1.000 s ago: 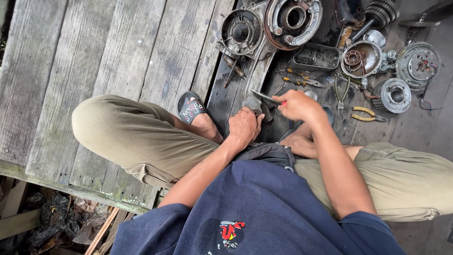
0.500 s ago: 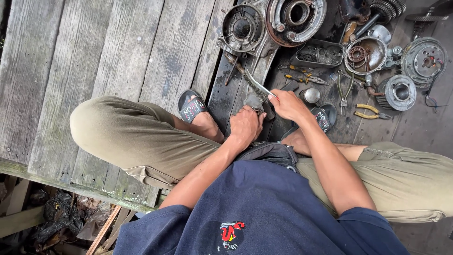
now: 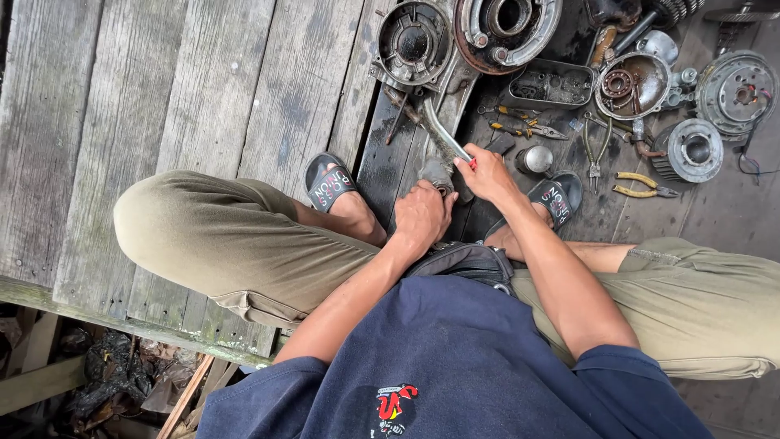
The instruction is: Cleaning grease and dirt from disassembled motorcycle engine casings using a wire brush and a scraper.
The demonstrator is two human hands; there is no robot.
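Seated on weathered grey planks [image 3: 203, 89], knees spread, both feet in black slippers. Left hand [image 3: 422, 215] closed in a fist around a small grey metal part [image 3: 436, 172], pressed down between the feet. Right hand [image 3: 487, 175] just right of that part, fingers wrapped tight around the near end of a bright metal wrench [image 3: 443, 134]. Wrench slanted up and away from the small part, its far end reaching toward the round dark engine cover [image 3: 412, 41]. Whether the tool's near end actually meets the small part: cannot tell, hidden by the fingers.

Left slipper [image 3: 329, 183] just left of the small part, right slipper [image 3: 556, 195] just right of it, partly under the right forearm. Small shiny cylinder [image 3: 534, 159] right of the part, beyond the right hand. Larger round housing [image 3: 508, 28] far above the part, touching the dark cover's right side. Rectangular black tray [image 3: 552, 84] up and to the right. Greasy bowl [image 3: 632, 84] further right again, then two round flywheel-like pieces [image 3: 691, 150] at the far right. Yellow-handled pliers [image 3: 642, 185] lying flat, well right of the part, near the right slipper.
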